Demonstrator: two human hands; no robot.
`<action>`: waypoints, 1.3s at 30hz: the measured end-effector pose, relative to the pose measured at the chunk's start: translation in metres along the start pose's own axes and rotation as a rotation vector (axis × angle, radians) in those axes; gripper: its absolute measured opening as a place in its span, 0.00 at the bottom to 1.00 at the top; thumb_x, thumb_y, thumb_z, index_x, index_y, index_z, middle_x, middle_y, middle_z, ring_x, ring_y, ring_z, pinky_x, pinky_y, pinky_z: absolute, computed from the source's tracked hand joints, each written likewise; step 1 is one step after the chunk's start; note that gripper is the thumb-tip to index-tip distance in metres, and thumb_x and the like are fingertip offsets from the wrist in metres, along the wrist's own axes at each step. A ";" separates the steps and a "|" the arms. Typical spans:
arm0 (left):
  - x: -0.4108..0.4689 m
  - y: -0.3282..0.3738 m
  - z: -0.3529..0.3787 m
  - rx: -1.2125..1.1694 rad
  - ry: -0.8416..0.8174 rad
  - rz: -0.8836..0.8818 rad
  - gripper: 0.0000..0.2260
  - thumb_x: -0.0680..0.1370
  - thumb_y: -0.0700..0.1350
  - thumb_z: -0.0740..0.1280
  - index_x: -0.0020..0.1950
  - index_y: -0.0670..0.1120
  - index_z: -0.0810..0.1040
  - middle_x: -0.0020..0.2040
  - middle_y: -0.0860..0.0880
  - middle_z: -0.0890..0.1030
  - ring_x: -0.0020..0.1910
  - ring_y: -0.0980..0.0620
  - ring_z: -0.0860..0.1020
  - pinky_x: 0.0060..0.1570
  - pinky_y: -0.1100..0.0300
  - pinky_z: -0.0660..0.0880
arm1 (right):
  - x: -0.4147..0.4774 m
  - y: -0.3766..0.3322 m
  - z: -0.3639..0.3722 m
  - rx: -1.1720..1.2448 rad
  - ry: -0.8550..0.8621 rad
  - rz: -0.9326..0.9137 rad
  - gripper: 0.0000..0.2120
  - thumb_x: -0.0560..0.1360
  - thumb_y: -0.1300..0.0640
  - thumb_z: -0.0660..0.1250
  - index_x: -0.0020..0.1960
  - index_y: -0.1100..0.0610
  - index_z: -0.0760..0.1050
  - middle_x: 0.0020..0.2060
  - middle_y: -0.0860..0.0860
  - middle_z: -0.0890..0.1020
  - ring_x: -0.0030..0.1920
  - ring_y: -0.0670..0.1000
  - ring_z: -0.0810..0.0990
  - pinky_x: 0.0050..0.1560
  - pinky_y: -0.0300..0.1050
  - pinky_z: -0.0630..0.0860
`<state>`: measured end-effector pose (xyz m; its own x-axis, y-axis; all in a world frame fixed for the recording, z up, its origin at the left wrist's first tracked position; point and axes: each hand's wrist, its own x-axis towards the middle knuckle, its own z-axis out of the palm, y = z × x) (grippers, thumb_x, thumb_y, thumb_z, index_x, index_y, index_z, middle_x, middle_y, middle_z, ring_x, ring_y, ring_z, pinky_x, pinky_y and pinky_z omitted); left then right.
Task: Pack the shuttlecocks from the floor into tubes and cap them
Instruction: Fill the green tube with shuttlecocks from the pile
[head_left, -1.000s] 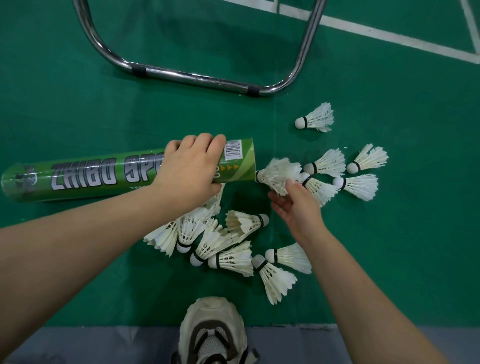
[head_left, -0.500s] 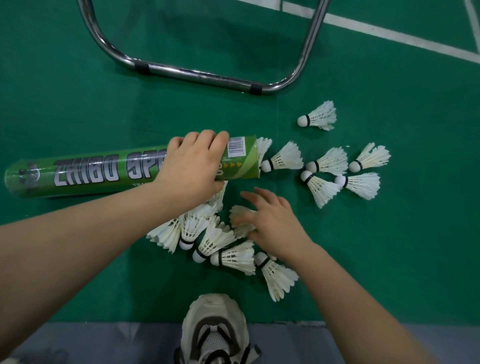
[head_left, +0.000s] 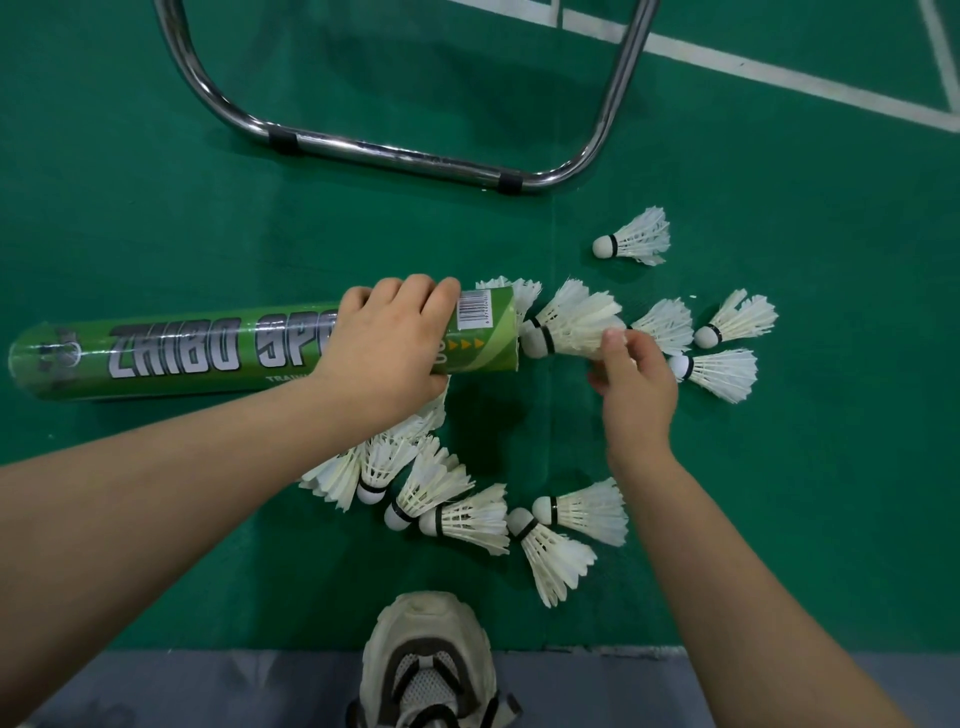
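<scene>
A green shuttlecock tube (head_left: 208, 348) lies sideways on the court floor, its open mouth to the right. My left hand (head_left: 389, 348) grips it near that mouth. White feathers (head_left: 525, 295) stick out of the opening. My right hand (head_left: 639, 387) pinches the feather skirt of a shuttlecock (head_left: 571, 325) whose cork sits at the tube's mouth. Several loose shuttlecocks lie around: one far off (head_left: 634, 239), a few to the right (head_left: 737, 319), and a pile (head_left: 457, 514) under my left wrist. No cap is in view.
A chrome tubular frame (head_left: 415, 156) stands on the green floor beyond the tube. My beige shoe (head_left: 426, 665) is at the bottom centre on a grey strip (head_left: 156, 686). White court lines (head_left: 779, 73) run across the top right.
My right hand dropped to the pile, took a shuttlecock from it and came back up to the tube's mouth. The left hand and tube stayed nearly still.
</scene>
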<state>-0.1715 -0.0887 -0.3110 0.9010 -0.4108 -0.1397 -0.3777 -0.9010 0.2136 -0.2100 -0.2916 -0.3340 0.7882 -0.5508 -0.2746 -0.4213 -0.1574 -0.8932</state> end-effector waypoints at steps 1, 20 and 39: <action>0.000 0.000 0.000 0.002 -0.002 0.000 0.33 0.72 0.51 0.69 0.72 0.47 0.57 0.65 0.46 0.68 0.63 0.45 0.67 0.63 0.49 0.60 | -0.002 -0.004 0.001 0.067 0.010 0.009 0.11 0.78 0.53 0.62 0.38 0.51 0.74 0.36 0.46 0.75 0.40 0.46 0.73 0.49 0.43 0.73; -0.010 0.007 0.002 0.039 0.005 0.037 0.34 0.71 0.52 0.70 0.71 0.46 0.58 0.65 0.47 0.68 0.62 0.45 0.67 0.61 0.49 0.61 | -0.014 -0.032 0.013 0.094 -0.996 0.193 0.17 0.65 0.58 0.63 0.53 0.57 0.78 0.49 0.50 0.82 0.51 0.47 0.78 0.56 0.41 0.72; -0.022 -0.029 -0.001 0.080 -0.013 0.011 0.33 0.72 0.53 0.69 0.70 0.45 0.57 0.63 0.45 0.69 0.61 0.43 0.68 0.60 0.48 0.63 | -0.073 0.024 0.047 -0.894 -0.756 -0.139 0.16 0.72 0.43 0.66 0.49 0.55 0.78 0.40 0.47 0.78 0.48 0.50 0.75 0.51 0.46 0.70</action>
<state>-0.1799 -0.0535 -0.3130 0.8941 -0.4218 -0.1507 -0.4036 -0.9046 0.1372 -0.2571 -0.2167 -0.3521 0.7911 0.0953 -0.6042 -0.2383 -0.8617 -0.4479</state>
